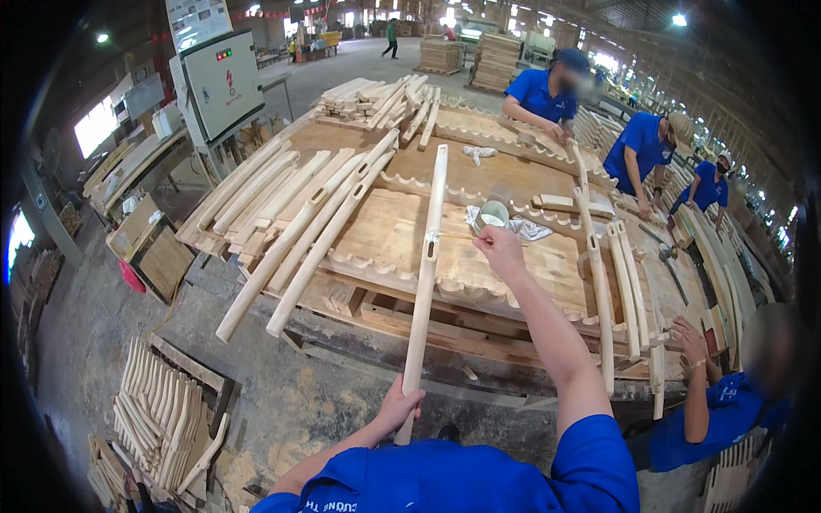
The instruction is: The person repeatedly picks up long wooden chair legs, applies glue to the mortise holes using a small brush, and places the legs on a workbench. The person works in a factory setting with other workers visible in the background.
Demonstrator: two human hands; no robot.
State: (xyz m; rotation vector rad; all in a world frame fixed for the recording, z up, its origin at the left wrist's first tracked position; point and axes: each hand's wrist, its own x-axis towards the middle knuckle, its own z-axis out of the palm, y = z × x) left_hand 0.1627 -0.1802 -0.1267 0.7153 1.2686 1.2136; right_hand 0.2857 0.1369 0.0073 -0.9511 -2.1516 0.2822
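A long pale wooden leg (421, 299) runs away from me across the near edge of the workbench, with slots cut near its middle. My left hand (399, 405) is wrapped round its near end. My right hand (500, 250) pinches a thin stick (457, 235), whose far tip touches the leg at a slot where something whitish shows. Just beyond my right hand stands a small cup (493, 214) with pale contents. A crumpled white cloth (528, 229) lies beside the cup.
More slotted wooden legs (312, 205) lie to the left, some overhanging the bench edge. Scalloped wooden rails (513, 205) cross the wooden bench top (376, 224). A co-worker in blue (718, 402) is close on my right; several others work farther off. Curved wooden pieces (162, 419) are stacked lower left.
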